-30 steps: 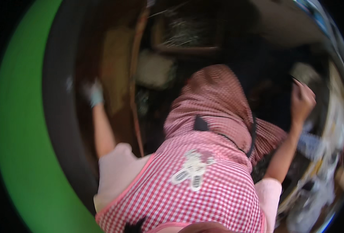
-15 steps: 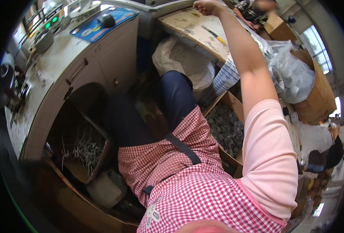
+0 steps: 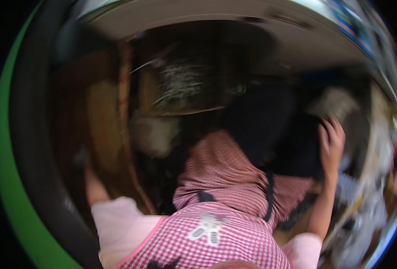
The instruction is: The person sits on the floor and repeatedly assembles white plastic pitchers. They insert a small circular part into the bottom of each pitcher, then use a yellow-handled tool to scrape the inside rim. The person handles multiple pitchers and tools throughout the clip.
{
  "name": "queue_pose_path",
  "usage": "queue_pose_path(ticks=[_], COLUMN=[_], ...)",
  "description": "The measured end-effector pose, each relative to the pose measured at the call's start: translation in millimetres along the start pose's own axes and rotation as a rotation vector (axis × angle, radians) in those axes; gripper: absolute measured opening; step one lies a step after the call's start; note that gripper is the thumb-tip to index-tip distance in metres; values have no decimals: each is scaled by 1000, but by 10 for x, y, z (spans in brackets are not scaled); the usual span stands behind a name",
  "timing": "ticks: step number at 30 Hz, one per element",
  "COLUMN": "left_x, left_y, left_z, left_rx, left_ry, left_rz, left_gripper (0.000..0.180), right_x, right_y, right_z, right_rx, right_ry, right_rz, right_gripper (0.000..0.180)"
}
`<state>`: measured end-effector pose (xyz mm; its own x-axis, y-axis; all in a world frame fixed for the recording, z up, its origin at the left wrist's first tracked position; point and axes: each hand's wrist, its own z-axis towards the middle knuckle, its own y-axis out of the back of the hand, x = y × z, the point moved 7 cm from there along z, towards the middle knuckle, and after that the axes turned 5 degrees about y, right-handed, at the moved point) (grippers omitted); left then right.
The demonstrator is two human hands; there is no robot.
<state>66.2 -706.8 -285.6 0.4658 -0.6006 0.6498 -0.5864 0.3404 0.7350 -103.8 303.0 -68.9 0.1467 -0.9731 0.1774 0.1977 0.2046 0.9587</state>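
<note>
My left arm stretches down at the far left, beside the brown cardboard box. My left hand (image 3: 80,158) is a dark, greyish smear there, so its fingers and anything in them cannot be made out. Over at the right, my right hand (image 3: 332,145) hangs by my dark-trousered knee (image 3: 299,143), fingers extended and partly apart, with nothing seen in it. Whether it touches the knee is unclear. My red-and-white checked apron (image 3: 234,179) covers my lap.
Ahead, an open box (image 3: 150,92) holds a heap of thin pale sticks (image 3: 180,85). A cardboard wall (image 3: 103,125) stands at the left. Pale cabinets (image 3: 198,15) run along the top. Clear plastic bags (image 3: 364,224) lie at the right, and a whitish sack (image 3: 335,103) sits beyond my knee.
My view has swung left. My right hand has come down from the far worktable to beside my knee. My left arm, out of sight earlier, now shows at the left.
</note>
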Motion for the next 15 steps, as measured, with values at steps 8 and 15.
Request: queue_pose_path(ticks=[8, 15], left_x=[111, 343], left_y=[227, 1270], left_z=[-255, 93], left_rx=[-304, -617], left_ry=[569, 541], left_rz=[-330, -360], left_gripper=[83, 88], right_x=[-299, -632], right_y=[-250, -321], right_z=[-136, -354], right_rx=[145, 219], right_ry=[96, 53], right_rz=[-145, -208], right_gripper=[29, 32])
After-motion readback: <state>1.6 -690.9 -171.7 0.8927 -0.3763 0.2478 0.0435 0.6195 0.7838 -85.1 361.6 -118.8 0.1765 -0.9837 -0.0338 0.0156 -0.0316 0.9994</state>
